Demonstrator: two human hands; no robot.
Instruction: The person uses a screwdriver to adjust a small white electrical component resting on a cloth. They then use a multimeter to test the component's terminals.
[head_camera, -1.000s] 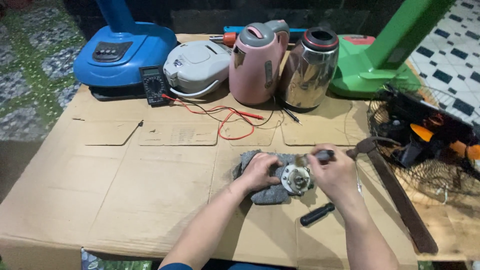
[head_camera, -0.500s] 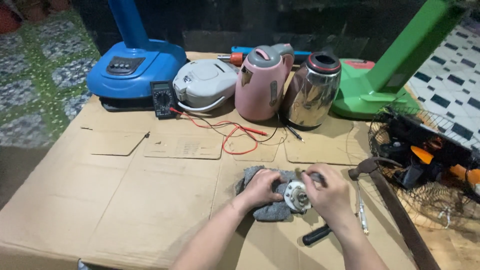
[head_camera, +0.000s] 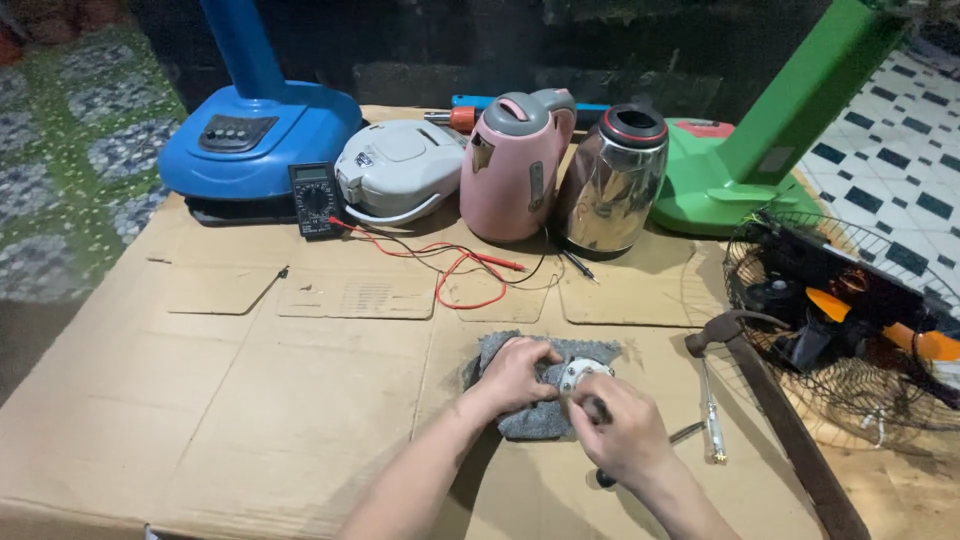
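Down at the near edge of the flattened cardboard sheet (head_camera: 250, 400), a small round metal motor part (head_camera: 583, 374) is being worked on, resting on a grey cloth (head_camera: 530, 418). The left hand (head_camera: 517, 373) is pressed onto the cloth just beside the part, fingers curled together and gripping the fabric. The right hand (head_camera: 620, 432) is closed over the near side of the part, fingers clamped round something dark; what exactly is held cannot be made out. A black handle (head_camera: 603, 479) is seen poking out beneath that wrist.

Just right of the hands, a thin screwdriver (head_camera: 712, 425) is laid on the cardboard, and beside it a hammer (head_camera: 722, 328) with a long wooden handle. Further right, a wire fan guard (head_camera: 850, 330) is filled with orange and black tools.

Along the far edge, a blue fan base (head_camera: 255, 140), a black multimeter (head_camera: 315, 198) with red leads (head_camera: 450, 265), a white appliance (head_camera: 398, 170), a pink kettle (head_camera: 518, 165), a steel kettle (head_camera: 615, 180) and a green fan base (head_camera: 740, 170) are lined up, well apart from the hands.
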